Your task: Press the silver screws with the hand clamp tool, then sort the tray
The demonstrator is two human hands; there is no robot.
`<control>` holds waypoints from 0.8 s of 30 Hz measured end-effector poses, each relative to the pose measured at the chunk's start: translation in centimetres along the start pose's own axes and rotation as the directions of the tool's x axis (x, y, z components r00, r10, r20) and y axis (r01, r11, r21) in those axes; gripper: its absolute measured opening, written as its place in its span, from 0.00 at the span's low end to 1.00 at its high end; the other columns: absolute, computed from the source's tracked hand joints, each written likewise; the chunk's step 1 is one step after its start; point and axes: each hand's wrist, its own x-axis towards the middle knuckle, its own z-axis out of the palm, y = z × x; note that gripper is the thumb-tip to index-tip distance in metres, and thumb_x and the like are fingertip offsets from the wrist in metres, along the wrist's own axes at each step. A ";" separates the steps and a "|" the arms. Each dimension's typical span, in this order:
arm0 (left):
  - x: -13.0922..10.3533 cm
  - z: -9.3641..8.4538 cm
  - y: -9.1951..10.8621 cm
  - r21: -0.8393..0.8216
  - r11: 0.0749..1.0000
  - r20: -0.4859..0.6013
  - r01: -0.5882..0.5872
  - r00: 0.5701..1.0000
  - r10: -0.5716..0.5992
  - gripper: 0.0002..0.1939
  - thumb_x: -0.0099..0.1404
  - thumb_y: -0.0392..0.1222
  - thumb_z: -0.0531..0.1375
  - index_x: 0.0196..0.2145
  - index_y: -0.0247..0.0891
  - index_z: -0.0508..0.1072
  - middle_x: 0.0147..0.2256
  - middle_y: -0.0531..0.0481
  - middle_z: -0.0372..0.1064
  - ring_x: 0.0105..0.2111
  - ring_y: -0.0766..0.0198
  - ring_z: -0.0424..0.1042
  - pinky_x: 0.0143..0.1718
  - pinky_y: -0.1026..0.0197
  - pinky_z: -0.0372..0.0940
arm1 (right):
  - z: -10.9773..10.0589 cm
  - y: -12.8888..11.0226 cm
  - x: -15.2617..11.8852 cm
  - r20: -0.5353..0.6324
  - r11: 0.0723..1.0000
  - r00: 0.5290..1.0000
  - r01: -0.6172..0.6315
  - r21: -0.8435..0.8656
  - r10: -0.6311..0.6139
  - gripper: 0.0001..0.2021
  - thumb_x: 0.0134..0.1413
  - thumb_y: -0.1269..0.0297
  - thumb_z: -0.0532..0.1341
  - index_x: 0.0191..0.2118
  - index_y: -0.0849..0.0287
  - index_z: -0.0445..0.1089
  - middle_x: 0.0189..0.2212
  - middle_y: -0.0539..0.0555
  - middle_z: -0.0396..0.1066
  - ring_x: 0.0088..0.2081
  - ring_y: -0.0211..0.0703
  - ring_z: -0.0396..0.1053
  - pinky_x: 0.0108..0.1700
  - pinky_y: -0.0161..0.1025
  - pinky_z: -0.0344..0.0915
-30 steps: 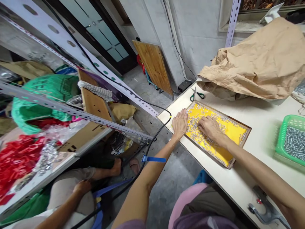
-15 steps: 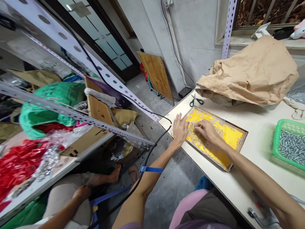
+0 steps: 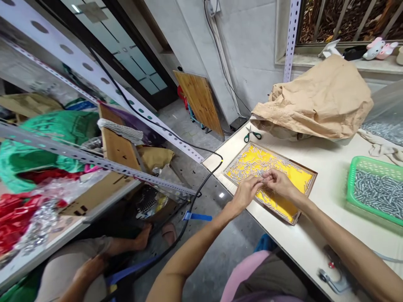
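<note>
A shallow framed tray (image 3: pixel 294 178) with a yellow bottom lies on the white table (image 3: pixel 330 167), scattered with many small silvery pieces (image 3: pixel 244 163). Over its front part, my left hand (image 3: pixel 247 191) and my right hand (image 3: pixel 277 182) meet fingertip to fingertip. Both hands have their fingers pinched together. Something thin and silvery shows between them, too small to make out clearly. Behind the tray lie green-handled scissors (image 3: pixel 252 134).
A green basket (image 3: pixel 350 180) of metal pieces stands at the right. Crumpled brown paper (image 3: pixel 315 100) lies behind the tray. A metal tool (image 3: pixel 335 279) is near the front edge. A black cable (image 3: pixel 201 191) hangs at the left; a seated person (image 3: pixel 91 268) is at lower left.
My left hand has moved from the tray's left edge to my right hand, and its spread fingers have closed. The view has shifted slightly.
</note>
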 end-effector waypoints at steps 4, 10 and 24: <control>-0.1 0.1 0.0 -0.045 0.997 0.036 0.058 0.998 -0.057 0.08 0.66 0.41 0.57 0.32 0.38 0.75 0.30 0.49 0.72 0.33 0.63 0.72 0.37 0.61 0.68 | -0.2 0.1 -0.4 -0.015 1.000 1.000 0.002 0.013 -0.001 0.12 0.39 0.61 0.65 0.31 0.55 0.64 0.25 0.46 0.67 0.27 0.36 0.66 0.32 0.38 0.66; 0.5 0.7 0.2 -0.320 0.866 0.178 0.384 0.922 -0.343 0.16 0.66 0.51 0.57 0.28 0.36 0.71 0.22 0.54 0.66 0.20 0.68 0.66 0.23 0.65 0.65 | -0.1 0.1 -0.8 0.000 0.995 0.997 0.071 -0.068 -0.071 0.11 0.47 0.57 0.63 0.35 0.55 0.64 0.28 0.48 0.68 0.30 0.39 0.66 0.34 0.39 0.67; -1.2 3.3 0.8 0.499 0.860 -0.308 0.101 0.949 0.068 0.11 0.73 0.38 0.47 0.33 0.40 0.64 0.32 0.48 0.64 0.31 0.63 0.67 0.30 0.63 0.62 | 2.1 -0.8 -0.9 -0.220 0.991 0.975 0.030 0.133 0.000 0.14 0.42 0.52 0.66 0.31 0.55 0.69 0.30 0.50 0.72 0.33 0.41 0.69 0.37 0.40 0.67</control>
